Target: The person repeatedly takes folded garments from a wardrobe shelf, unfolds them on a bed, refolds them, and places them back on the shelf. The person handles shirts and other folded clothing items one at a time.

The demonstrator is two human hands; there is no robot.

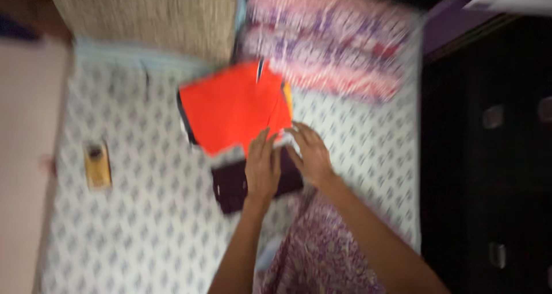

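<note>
Nearest us, one purple patterned garment point(322, 254) over our lap. Two hands: left hand point(263, 166) flat, fingers spread, pressing one dark folded cloth point(230, 187) on the printed bedsheet point(144, 213); right hand point(310, 153) open just beside it, touching the same cloth's right end. Farther: one orange garment point(233, 107), grasped by neither hand. Far right: one pink striped pillow point(333, 41). Left: one small yellow object point(98, 166), blurred.

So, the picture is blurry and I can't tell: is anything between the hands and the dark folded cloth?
Nothing visible: both the left hand and the right hand rest directly on the dark folded cloth.
</note>
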